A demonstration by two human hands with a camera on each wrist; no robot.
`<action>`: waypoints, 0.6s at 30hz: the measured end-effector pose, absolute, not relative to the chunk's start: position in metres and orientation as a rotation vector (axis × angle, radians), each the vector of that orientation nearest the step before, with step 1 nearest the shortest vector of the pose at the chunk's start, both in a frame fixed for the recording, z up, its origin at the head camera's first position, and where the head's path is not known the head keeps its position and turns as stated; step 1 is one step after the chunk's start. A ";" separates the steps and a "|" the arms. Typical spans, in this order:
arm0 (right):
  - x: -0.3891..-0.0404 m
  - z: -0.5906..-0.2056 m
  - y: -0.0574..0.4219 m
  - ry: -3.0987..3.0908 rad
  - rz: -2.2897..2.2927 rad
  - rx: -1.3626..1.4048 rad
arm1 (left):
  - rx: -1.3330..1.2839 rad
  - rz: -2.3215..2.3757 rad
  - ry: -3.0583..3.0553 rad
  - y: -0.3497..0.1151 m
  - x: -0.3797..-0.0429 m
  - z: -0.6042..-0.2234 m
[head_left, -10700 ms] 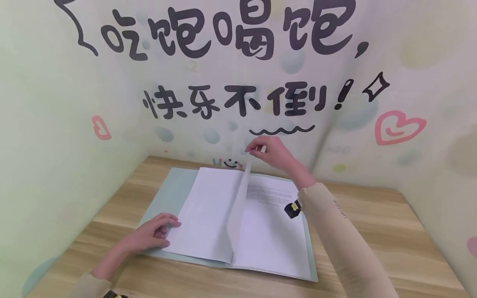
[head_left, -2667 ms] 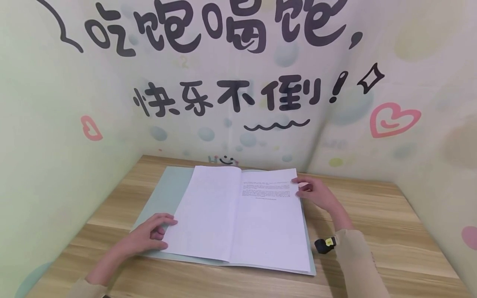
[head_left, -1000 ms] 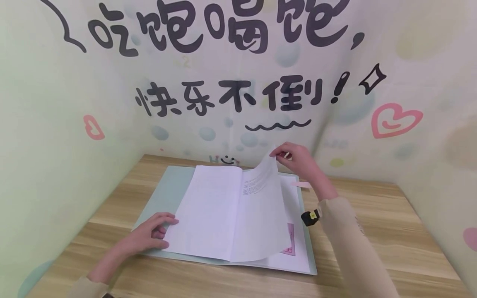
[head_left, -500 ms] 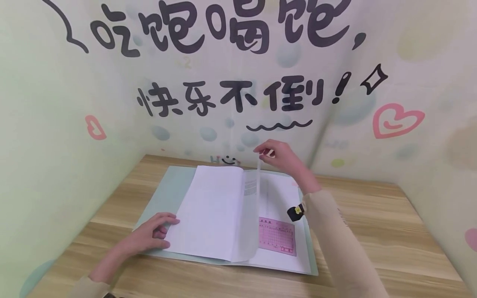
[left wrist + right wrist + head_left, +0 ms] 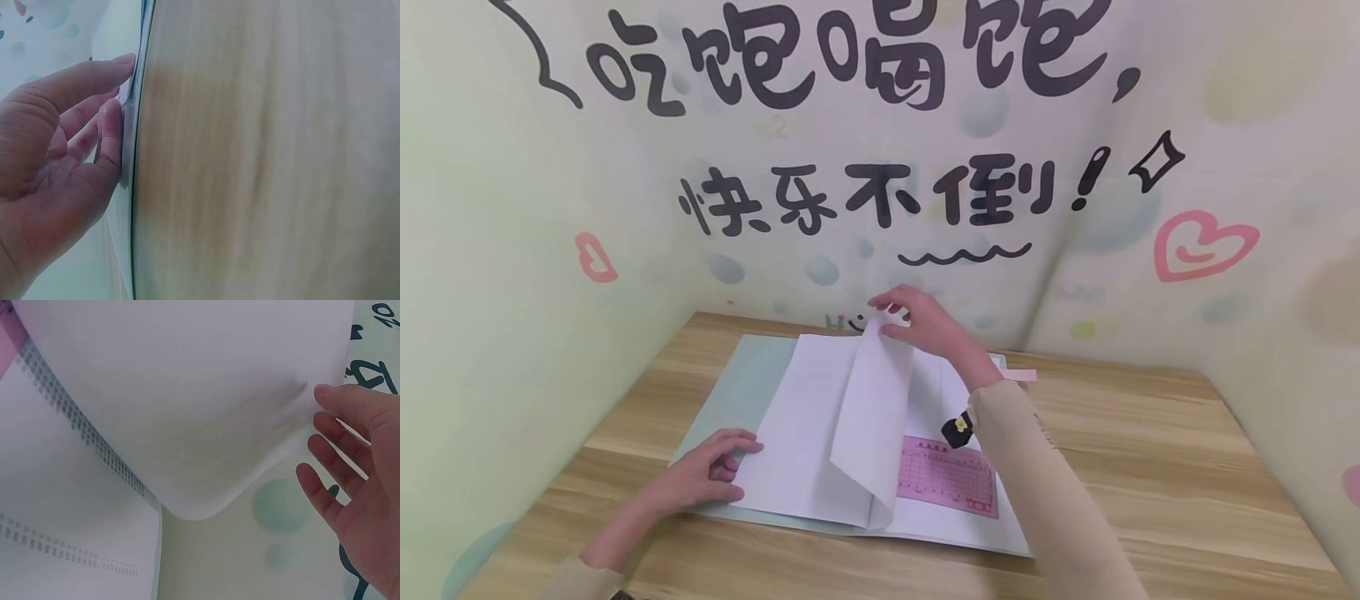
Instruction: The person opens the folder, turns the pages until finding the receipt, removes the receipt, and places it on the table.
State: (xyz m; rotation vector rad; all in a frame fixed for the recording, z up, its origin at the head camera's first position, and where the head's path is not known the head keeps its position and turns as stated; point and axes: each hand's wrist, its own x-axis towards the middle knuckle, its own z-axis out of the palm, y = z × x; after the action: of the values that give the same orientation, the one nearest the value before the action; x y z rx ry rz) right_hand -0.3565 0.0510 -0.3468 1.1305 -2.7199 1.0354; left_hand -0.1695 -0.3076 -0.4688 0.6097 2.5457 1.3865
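Observation:
A light-blue folder (image 5: 747, 379) lies spread on the wooden table with white paper sheets (image 5: 797, 425) inside. My right hand (image 5: 921, 321) pinches the top of one white page (image 5: 872, 417), which stands curled up over the middle of the folder. In the right wrist view, the thumb and fingers of that hand (image 5: 362, 462) meet the edge of the raised page (image 5: 187, 375). Beneath it, a pink printed slip (image 5: 951, 477) shows on the right-hand sheet. My left hand (image 5: 707, 471) rests on the left edge of the sheets, fingers loosely bent; the left wrist view shows this hand (image 5: 69, 137) too.
The wooden table (image 5: 1135, 467) extends on both sides of the folder. A small pink tab (image 5: 1021, 375) sticks out at the folder's upper right. Behind the table rises a wall (image 5: 820, 142) with large black writing.
Earlier the page lay flat on the right. My right hand has lifted it and carried it leftward past upright, uncovering the pink slip. The left hand has stayed in place.

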 end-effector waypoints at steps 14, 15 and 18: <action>-0.358 -0.356 0.014 -2.796 1.013 1.207 | 0.614 1.391 2.555 -0.309 -0.170 -0.471; -0.358 -0.356 0.011 -2.798 1.001 1.214 | 0.610 1.394 2.552 -0.309 -0.171 -0.471; -0.357 -0.355 0.002 -2.802 0.972 1.251 | 0.618 1.404 2.530 -0.309 -0.171 -0.471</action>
State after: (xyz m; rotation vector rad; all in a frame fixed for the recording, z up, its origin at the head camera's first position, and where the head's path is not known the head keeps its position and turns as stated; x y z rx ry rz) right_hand -0.3573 0.0024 -0.3555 1.2513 -2.8020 0.9715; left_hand -0.1713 -0.3091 -0.4708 0.6177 2.5304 1.4036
